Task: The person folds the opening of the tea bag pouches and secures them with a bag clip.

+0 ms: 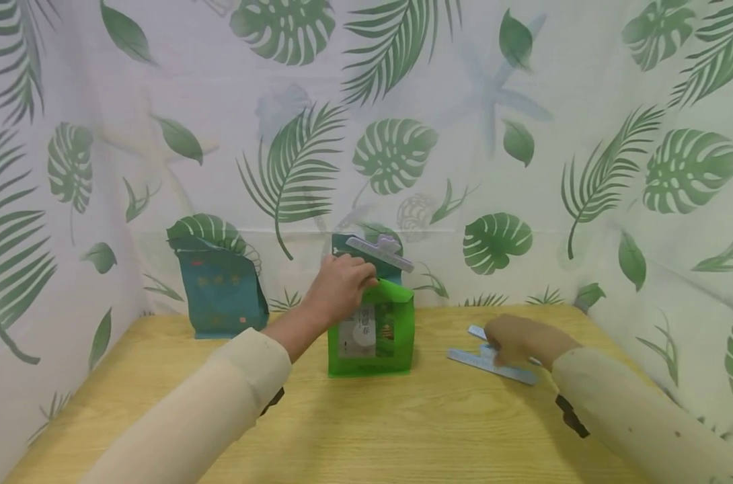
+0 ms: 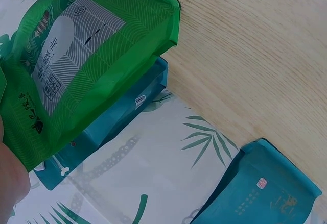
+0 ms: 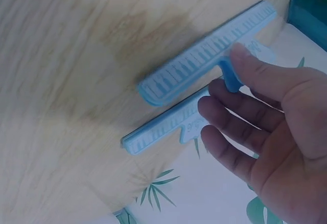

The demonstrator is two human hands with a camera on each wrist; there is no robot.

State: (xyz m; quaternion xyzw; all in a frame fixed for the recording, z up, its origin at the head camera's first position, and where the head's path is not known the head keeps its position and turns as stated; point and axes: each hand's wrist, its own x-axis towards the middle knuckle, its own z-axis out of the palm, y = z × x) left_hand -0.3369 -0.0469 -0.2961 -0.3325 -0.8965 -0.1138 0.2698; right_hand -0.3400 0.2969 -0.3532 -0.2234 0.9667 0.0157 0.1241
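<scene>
Fingers of the left hand [image 1: 340, 288] are pinching the folded top of the green bag [image 1: 372, 333], standing mid-bench. The right hand [image 1: 512, 341] is resting open on a blue clip [image 3: 204, 63]. Best to keep that fold tight while gripping the clip.

Two arms in view, both in long sleeves of pale cream, plain cloth, no pattern or print. Left sleeve [image 1: 221, 396] fits loosely, cuff ending short of the wrist with a soft rolled edge. Right sleeve [image 1: 639, 417] same cloth, cuff likewise at the wrist. A dark strap or mount shows under each forearm just behind the cuff. Left hand [image 1: 340, 288] and right hand [image 1: 518, 339] bare: no gloves, rings or watch visible. Nails short, seen in the right wrist view.
</scene>
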